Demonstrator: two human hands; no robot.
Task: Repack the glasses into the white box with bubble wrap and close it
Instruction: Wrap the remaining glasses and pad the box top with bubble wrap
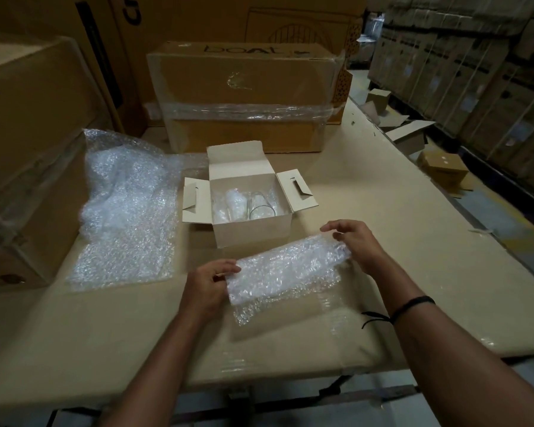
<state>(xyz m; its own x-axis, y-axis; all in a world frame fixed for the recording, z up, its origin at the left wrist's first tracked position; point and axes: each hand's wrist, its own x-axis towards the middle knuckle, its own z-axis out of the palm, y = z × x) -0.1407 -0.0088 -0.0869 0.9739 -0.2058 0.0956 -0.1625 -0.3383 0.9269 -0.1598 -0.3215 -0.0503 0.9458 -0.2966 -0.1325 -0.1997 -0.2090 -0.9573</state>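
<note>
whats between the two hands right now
A folded sheet of bubble wrap spans the gap, seen in the head view: the left hand pinches one end, the right hand holds the other, just in front of the open white box.

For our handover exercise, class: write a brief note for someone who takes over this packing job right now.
Left hand and right hand each grip an end of a bubble wrap roll in front of the white box; whether it holds a glass is unclear. Box open, holding a bare glass beside wrapped bundles. Spare bubble wrap lies left of it. Left: finish packing, close flaps.
</note>
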